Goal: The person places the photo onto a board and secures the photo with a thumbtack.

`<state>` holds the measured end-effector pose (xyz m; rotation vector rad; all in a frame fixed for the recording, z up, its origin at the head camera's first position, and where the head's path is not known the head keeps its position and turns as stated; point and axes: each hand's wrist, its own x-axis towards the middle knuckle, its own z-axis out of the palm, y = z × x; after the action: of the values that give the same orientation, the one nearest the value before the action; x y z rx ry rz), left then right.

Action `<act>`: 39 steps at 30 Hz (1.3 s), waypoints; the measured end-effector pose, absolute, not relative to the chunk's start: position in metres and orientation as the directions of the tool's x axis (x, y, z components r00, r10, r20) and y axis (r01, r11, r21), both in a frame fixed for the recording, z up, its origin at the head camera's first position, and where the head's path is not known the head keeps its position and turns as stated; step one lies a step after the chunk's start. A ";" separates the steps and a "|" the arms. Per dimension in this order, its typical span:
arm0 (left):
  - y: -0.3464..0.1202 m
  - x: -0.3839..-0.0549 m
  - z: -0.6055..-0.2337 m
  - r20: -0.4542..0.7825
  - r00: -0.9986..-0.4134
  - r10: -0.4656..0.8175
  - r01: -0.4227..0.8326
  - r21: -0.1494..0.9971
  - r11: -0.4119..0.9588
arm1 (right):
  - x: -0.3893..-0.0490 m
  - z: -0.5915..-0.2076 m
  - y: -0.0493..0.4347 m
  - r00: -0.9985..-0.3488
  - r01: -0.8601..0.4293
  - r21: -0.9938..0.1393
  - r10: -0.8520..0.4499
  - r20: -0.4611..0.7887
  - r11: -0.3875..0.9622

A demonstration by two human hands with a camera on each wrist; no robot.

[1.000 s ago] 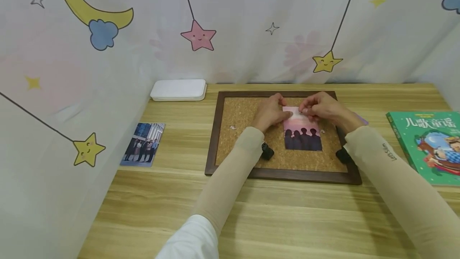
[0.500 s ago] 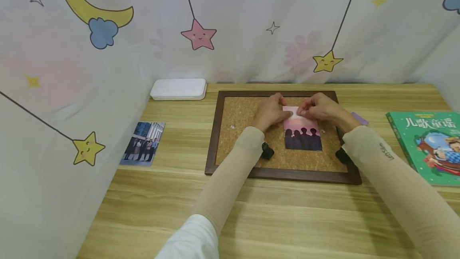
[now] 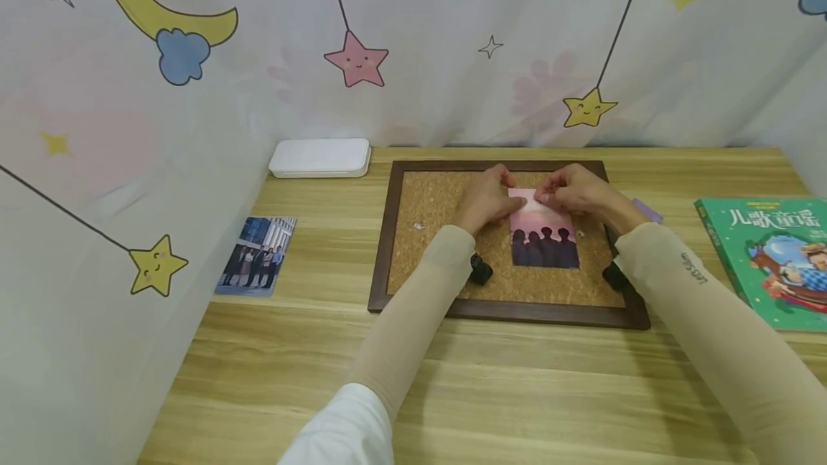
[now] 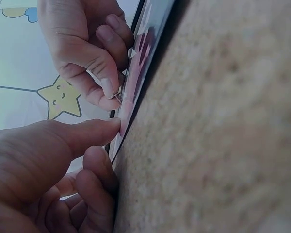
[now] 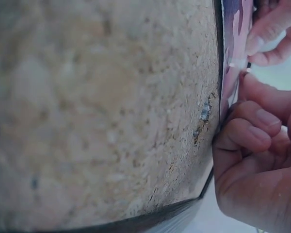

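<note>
A pink photo print [image 3: 544,244] with dark figure silhouettes lies on a framed corkboard [image 3: 428,199]. My left hand [image 3: 483,199] holds its upper left, the thumb resting on the print and the other fingers at its top edge. My right hand [image 3: 577,192] pinches a small metal pushpin [image 4: 118,97] between thumb and index finger, its point towards the print's upper part. In the right wrist view, the right hand's other fingers are curled beside the print [image 5: 235,34]. The pushpin is too hidden in the head view to make out.
Left of the board lies another photo print [image 3: 257,257] of several people. A white case [image 3: 319,158] stands at the back left. At the right lies a green book [image 3: 775,264], and a small purple item [image 3: 647,211] is partly hidden behind the right wrist.
My right fingertips have shifted slightly left over the pink print, and the purple item shows a little more. The left hand stays in place.
</note>
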<state>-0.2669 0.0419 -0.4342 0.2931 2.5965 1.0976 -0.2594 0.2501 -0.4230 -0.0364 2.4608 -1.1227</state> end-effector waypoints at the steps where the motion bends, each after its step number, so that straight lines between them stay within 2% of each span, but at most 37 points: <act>1: 0.042 -0.266 -0.434 -0.200 -0.933 0.299 0.066 0.722 0.688 | -0.260 -0.422 0.249 -0.906 0.155 -0.724 -0.196 -0.376 0.672; 31: 0.043 -0.269 -0.436 -0.216 -0.930 0.297 0.053 0.722 0.690 | -0.261 -0.422 0.249 -0.896 0.176 -0.723 -0.196 -0.398 0.668; 39: 0.046 -0.283 -0.448 -0.247 -0.924 0.291 0.037 0.701 0.712 | -0.261 -0.423 0.251 -0.909 0.163 -0.711 -0.176 -0.378 0.685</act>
<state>-0.2833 0.0458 -0.4483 0.2556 2.5792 1.0465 -0.2613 0.2506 -0.4234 -0.0107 2.4774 -1.1022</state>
